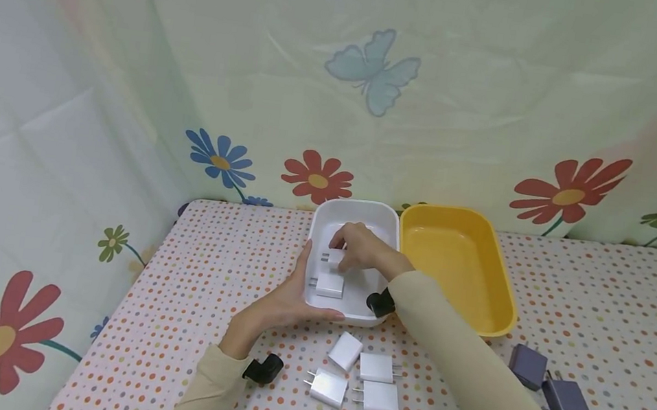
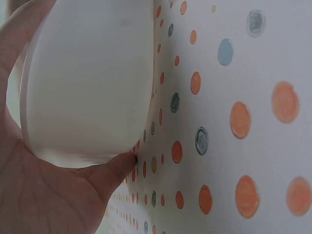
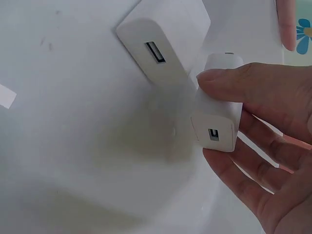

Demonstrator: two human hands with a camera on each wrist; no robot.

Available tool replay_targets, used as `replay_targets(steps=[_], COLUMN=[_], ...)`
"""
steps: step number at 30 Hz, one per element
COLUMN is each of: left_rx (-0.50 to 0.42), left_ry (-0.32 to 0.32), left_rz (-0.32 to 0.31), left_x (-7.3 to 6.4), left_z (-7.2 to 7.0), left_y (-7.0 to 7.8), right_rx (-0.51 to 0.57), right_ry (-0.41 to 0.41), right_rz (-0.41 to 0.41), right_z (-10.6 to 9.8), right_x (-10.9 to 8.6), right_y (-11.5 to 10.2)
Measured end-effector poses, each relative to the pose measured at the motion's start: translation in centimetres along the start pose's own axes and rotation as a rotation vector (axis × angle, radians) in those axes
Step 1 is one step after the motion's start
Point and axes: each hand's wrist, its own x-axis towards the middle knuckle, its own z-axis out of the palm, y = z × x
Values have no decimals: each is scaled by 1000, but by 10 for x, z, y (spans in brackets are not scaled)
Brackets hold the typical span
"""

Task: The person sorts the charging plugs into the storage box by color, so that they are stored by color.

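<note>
A white USB wall charger [image 1: 334, 259] is pinched between the thumb and fingers of my right hand [image 1: 363, 248], inside the white tray [image 1: 360, 203]. In the right wrist view the held charger [image 3: 214, 127] shows its USB port. Beside it, a second white charger [image 1: 329, 285] lies on the tray floor, prongs to the left. My left hand [image 1: 294, 297] spans the tray's near-left corner, with the fingers along the left side and the thumb along the front. The left wrist view shows its palm and thumb [image 2: 119, 170] against the tray's outer wall [image 2: 92, 87].
A yellow tray [image 1: 457, 270] stands right against the white one. Several white chargers [image 1: 380, 399] lie on the dotted tablecloth [image 1: 160, 349] in front. Dark purple chargers [image 1: 569, 401] lie to the right, partly behind my right sleeve. A flowered curtain [image 1: 471, 113] hangs behind the table.
</note>
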Motion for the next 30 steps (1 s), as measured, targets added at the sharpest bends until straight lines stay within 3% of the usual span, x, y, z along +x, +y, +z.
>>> replay_targets(steps=[7,17,30], left_rx=[-23,8,8], left_ry=[-15,-8,-10], left_rz=[20,-20,-27], left_x=[1,1,0], left_z=[0,-1,-1], left_y=[1,-1,0], right_rx=[-27,-19,-21], right_ry=[-24,-25,-32], right_rz=[5,19,14], right_z=[3,10,7], right_x=[7,12,9], right_y=[-1,-2,-5])
